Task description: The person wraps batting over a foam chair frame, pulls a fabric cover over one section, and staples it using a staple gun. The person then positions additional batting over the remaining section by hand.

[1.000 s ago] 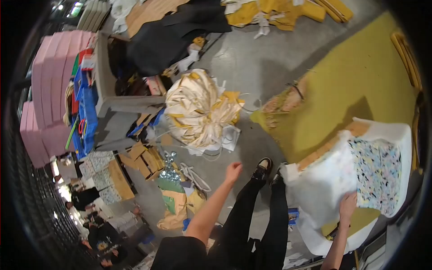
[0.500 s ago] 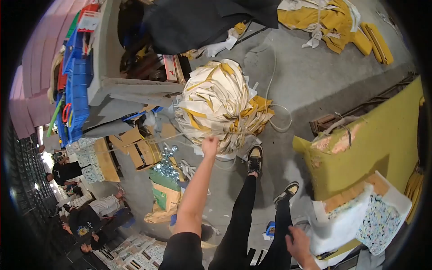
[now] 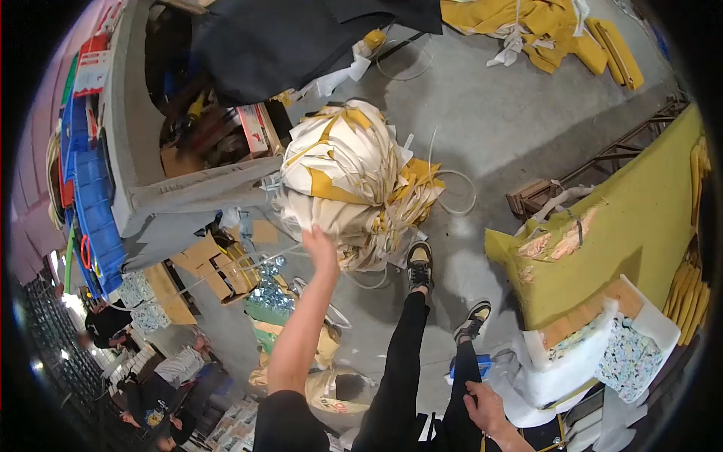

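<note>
A big bundle of cream and mustard-yellow fabric (image 3: 339, 162) lies on the floor in front of me, gathered and tied at its lower right. My left hand (image 3: 321, 248) is closed at the bundle's near left edge, gripping its cloth; the fingertips are partly hidden. A thin pale cord (image 3: 248, 266) runs from the far left toward this hand. My right hand (image 3: 486, 407) hangs beside my right leg with loosely bent fingers, holding nothing.
On the right stands a mustard-covered foam piece (image 3: 602, 241) beside white-wrapped foam (image 3: 572, 361). A grey upholstered frame (image 3: 188, 192) with blue bins (image 3: 94, 203) is on the left. Cardboard (image 3: 215, 264) and bags lie nearby. Other people (image 3: 151, 392) are at lower left.
My left hand has shifted left along the bundle's near edge, and the cloth there looks drawn toward it. My right hand has moved slightly left. The view has shifted a little.
</note>
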Available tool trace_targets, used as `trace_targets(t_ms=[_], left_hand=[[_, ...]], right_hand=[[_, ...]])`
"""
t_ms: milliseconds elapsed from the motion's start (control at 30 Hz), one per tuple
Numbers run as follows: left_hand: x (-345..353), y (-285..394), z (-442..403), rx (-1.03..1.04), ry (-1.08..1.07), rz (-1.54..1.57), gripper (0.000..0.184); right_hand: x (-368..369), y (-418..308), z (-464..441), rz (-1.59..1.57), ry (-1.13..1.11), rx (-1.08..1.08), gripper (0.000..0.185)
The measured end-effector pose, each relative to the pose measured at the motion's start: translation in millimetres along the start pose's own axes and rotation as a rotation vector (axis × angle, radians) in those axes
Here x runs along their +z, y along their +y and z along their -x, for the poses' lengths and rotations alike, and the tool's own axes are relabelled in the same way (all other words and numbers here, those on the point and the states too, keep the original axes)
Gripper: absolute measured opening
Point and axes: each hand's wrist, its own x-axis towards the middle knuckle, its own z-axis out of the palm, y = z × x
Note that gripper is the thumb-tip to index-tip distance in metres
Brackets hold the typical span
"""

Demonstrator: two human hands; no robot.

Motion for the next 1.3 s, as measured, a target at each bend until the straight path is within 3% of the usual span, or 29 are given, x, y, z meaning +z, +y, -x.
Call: trace_targets(t_ms=[100,233,300,367,400,433,500,567,667,733,767,833,900,1033,1167,1200,1267,1300], left_hand=[[-49.5,41.3,44.4,-0.139,0.049,0.178,0.019],[-94.0,122.3,107.6,-0.081,0.229,0.568,0.023],[-130.6,138.1,119.0,0.137,0.169,0.590,0.028],[-157.3,219.5,152.5,0.085,0.251,0.583,0.030],[-175.6,249.4,173.3,0.275,0.118,0.641,0.028],[-179.7,288.6,206.0,0.338,0.138,0.722,0.025],[-200.6,316.9,263.5,0.370,-0.097,0.545,0.027],[-210.4,301.9,313.9,0.256,-0.289,0.442,0.021],[-218.6,338.1,455.0,0.092,-0.620,0.490,0.021],[-225.6,342.9,520.2,0.120,-0.730,0.495,0.021],[-233.1,345.0,547.9,0.089,-0.855,0.400,0.021],[-249.6,356.3,605.0,0.081,-0.998,0.310,0.022],[-263.3,378.9,663.8,0.086,-1.173,0.427,0.023],[-277.5,370.9,714.0,0.260,-1.407,0.509,0.027],[-310.0,371.5,757.4,0.184,-1.447,0.604,0.031],[-308.8,364.5,760.0,0.182,-1.409,0.543,0.034],[-331.8,374.5,767.9,0.156,-1.472,0.595,0.033],[-338.2,382.0,774.9,0.113,-1.542,0.632,0.031]], right_hand=[[-10.1,-9.3,5.4,-0.046,0.064,-0.019,0.033],[-3.6,-10.9,14.7,-0.048,0.081,-0.094,0.034],[-2.8,-13.8,10.5,-0.044,0.116,-0.166,0.034],[5.0,-27.0,12.0,-0.071,0.054,-0.290,0.044],[0.5,-45.0,11.3,-0.068,0.088,-0.324,0.044],[-7.5,-70.4,13.9,-0.075,0.131,-0.414,0.057],[-11.0,-105.4,28.0,-0.106,0.229,-0.594,0.085],[-15.7,-135.8,43.4,-0.144,0.374,-0.788,0.112],[-38.6,-173.2,102.0,-0.396,0.598,-0.919,0.105],[-62.7,-171.6,149.7,-0.196,0.833,-1.086,0.071],[-51.2,-147.8,147.6,-0.171,0.731,-0.949,0.046],[-51.1,-115.5,188.9,-0.575,0.838,-1.013,0.030],[-76.6,-91.5,255.7,-0.616,1.076,-1.056,0.024],[-114.6,-37.7,376.1,-0.722,0.879,-0.974,0.023],[-139.8,-7.7,506.5,-0.023,0.914,-0.730,0.023],[-138.1,-7.4,527.5,-0.008,0.918,-0.740,0.023],[-132.8,-6.4,559.4,-0.051,1.276,-0.631,0.021],[-133.8,-10.4,566.7,-0.037,1.295,-0.618,0.021]])
